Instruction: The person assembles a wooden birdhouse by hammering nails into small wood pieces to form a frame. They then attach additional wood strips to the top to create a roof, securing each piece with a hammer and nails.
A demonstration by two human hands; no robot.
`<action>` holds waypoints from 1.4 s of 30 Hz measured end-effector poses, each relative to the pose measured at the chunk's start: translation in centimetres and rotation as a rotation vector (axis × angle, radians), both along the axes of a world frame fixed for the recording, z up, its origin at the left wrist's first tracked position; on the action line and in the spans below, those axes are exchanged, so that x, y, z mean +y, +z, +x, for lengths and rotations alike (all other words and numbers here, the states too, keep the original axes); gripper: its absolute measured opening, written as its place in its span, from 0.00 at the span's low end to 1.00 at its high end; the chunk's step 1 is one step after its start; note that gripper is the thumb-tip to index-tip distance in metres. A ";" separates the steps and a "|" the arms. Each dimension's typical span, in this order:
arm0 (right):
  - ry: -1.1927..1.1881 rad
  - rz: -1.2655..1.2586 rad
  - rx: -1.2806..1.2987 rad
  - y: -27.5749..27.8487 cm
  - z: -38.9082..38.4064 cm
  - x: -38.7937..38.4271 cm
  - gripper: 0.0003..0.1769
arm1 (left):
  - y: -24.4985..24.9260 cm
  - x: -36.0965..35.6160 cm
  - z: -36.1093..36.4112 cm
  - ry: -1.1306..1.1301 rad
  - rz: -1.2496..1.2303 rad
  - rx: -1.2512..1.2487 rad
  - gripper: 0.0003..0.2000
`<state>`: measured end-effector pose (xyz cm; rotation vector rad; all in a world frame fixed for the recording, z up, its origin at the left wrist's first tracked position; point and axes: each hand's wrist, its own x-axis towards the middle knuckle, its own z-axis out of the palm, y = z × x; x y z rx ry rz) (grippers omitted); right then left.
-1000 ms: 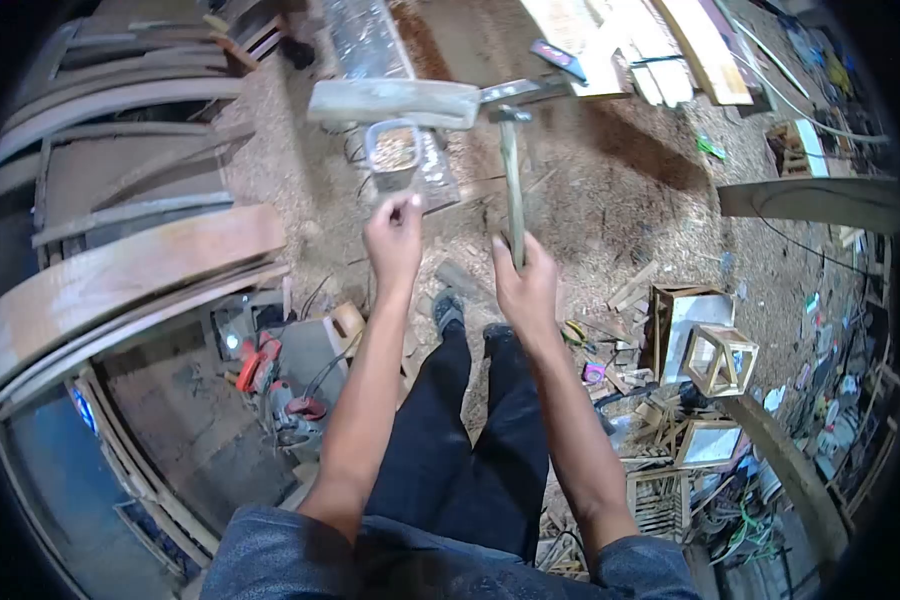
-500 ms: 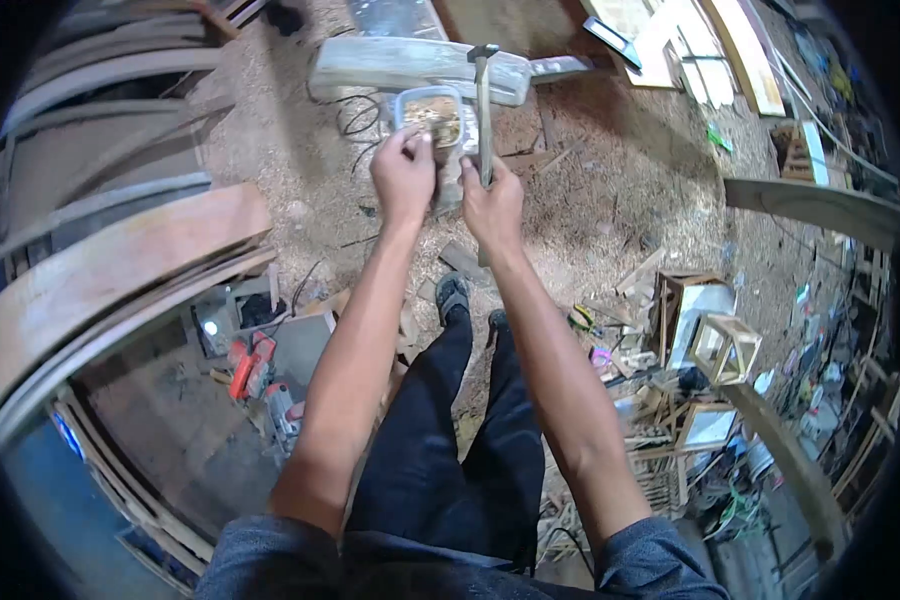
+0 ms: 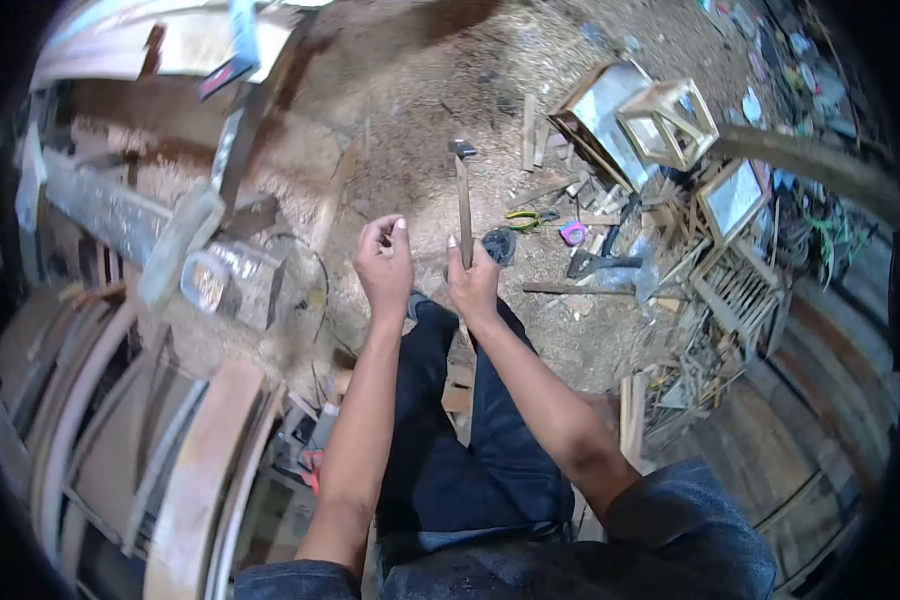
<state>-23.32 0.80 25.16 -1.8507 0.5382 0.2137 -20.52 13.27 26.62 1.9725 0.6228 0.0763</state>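
Note:
My right hand (image 3: 474,285) is wrapped round the wooden handle of a hammer (image 3: 464,210), whose dark head points away from me. To its left, my left hand (image 3: 384,262) is raised with curled fingers; whatever lies between its fingertips is too small to make out. The hands are apart. A clear plastic container (image 3: 206,280) stands at the left, on a block beside a pale wooden piece (image 3: 180,245).
Pliers (image 3: 532,216), a pink tape measure (image 3: 573,233) and a hatchet-like tool (image 3: 602,262) lie on the ground at the right. Beyond them are wooden frames (image 3: 670,125) and scrap wood. Curved boards (image 3: 205,480) stand at the lower left.
The view has turned to the right, so the container now appears at the left. My left hand has moved away from the container. The hammer is still in my right hand.

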 end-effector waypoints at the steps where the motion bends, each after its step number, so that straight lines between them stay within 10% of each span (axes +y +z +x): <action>1: -0.038 -0.017 0.000 -0.6 0.7 -1.8 0.14 | -0.5 -2.0 1.4 -0.056 -0.015 0.006 0.06; 15: -0.403 -0.297 0.210 -17.0 -2.0 -20.7 0.15 | -14.5 -20.0 6.4 -0.841 0.156 0.190 0.06; 24: -0.197 -0.448 0.253 -34.0 -2.3 -30.5 0.17 | -34.6 -22.8 12.7 -1.420 0.329 0.276 0.13; 32: 0.246 -0.669 0.508 -43.9 2.4 -28.8 0.14 | -45.7 -27.2 15.2 -1.496 0.687 -0.096 0.09; 37: 0.134 -0.675 0.044 -45.5 7.9 -28.3 0.10 | -50.0 -29.4 16.6 -1.076 0.464 -0.041 0.13; 39: -0.009 -0.276 0.266 -47.9 11.8 -29.4 0.15 | -50.9 -29.9 17.7 -0.953 0.289 -0.024 0.15; 42: 0.220 -0.555 0.118 -46.1 13.5 -29.5 0.15 | -51.0 -29.3 19.3 -0.852 0.137 0.104 0.14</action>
